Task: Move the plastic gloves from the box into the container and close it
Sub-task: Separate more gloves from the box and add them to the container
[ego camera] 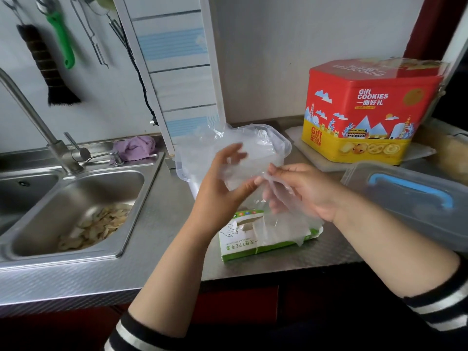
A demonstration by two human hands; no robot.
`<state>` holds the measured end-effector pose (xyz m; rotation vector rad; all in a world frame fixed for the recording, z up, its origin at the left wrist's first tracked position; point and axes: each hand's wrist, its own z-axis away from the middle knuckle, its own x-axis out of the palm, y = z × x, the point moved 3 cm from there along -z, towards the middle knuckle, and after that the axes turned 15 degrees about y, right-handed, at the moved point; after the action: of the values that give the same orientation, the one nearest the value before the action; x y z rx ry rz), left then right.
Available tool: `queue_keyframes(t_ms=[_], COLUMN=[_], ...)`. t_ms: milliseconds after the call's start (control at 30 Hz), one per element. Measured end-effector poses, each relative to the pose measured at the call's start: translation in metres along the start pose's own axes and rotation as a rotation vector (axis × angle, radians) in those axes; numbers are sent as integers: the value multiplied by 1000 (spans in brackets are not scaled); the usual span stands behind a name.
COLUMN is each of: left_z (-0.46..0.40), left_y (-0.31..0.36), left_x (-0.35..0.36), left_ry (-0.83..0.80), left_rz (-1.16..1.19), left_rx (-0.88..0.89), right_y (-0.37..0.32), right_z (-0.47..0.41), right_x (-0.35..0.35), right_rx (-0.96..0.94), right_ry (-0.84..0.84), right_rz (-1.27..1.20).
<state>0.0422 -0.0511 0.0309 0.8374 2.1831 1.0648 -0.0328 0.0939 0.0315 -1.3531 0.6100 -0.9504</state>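
Both hands (222, 183) (304, 191) on gloves (243, 160), above container rim (286, 145).

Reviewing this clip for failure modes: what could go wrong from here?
1. The gloves are thin, clingy film, pinched by the left hand and right hand; some may trail back to the box or drape over the container rim.
2. Film over that rim could stop the lid from sealing.
3. The sink is close; a dropped glove might land there.

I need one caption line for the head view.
Both hands hold plastic gloves above the glove box, before the open container.
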Motion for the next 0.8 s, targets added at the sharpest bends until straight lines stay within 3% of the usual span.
queue_keyframes(t_ms=[167, 233, 400, 467, 600, 800], left_z=[-15, -22, -42, -48, -70, -123], left_y=[12, 13, 16, 18, 17, -14], left_x=[9, 8, -2, -5, -13, -30], left_ry=[-34, -10, 105, 139, 200, 282], left_rz=[70, 39, 0, -2, -34, -205], left_rx=[-216, -262, -310, -312, -233, -204], right_y=[19, 23, 10, 6, -21, -54], right_z=[0, -4, 1, 3, -15, -75], right_x=[8, 1, -14, -14, -14, -9], right_rx=[111, 64, 31, -72, -382, -487], right_ry=[-41, -36, -209, -119, 374, 451], right_rz=[-151, -160, -229, -94, 79, 237])
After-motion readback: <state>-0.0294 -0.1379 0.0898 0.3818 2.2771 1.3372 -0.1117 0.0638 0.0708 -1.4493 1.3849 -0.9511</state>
